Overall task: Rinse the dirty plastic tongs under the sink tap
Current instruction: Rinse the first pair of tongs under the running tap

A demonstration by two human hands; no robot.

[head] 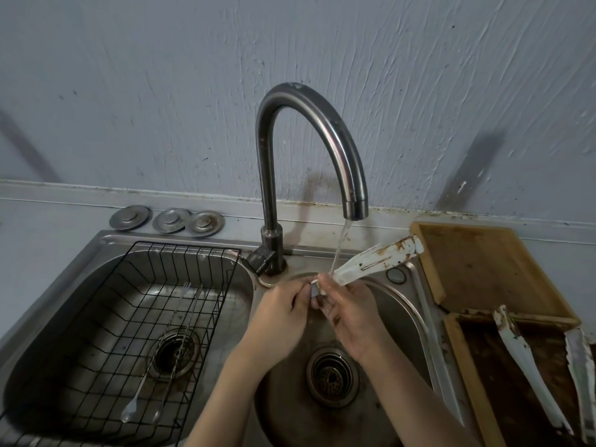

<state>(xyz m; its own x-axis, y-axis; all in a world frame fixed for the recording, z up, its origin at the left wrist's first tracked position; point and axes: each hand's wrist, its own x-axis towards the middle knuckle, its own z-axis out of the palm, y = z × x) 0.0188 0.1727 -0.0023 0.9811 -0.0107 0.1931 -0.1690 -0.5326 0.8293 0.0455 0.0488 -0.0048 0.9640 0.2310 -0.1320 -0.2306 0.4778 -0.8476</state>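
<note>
Both hands grasp white plastic tongs point(375, 260) at near end over rt sink basin point(416, 317) — left hand point(283, 312) pinching, right hand point(350, 312) wrapped — but tap point(354, 201) stream point(338, 250) hits only handle end; risk: rust-brown grime on far tip stays dry, wet grip may slip.

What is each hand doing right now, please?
Left hand: closed, fingertips pinching the near end of the tongs.
Right hand: closed on the tongs, under the running water.

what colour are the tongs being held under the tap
The plastic tongs are white, streaked with rusty brown grime; the head view shows this best.
</note>
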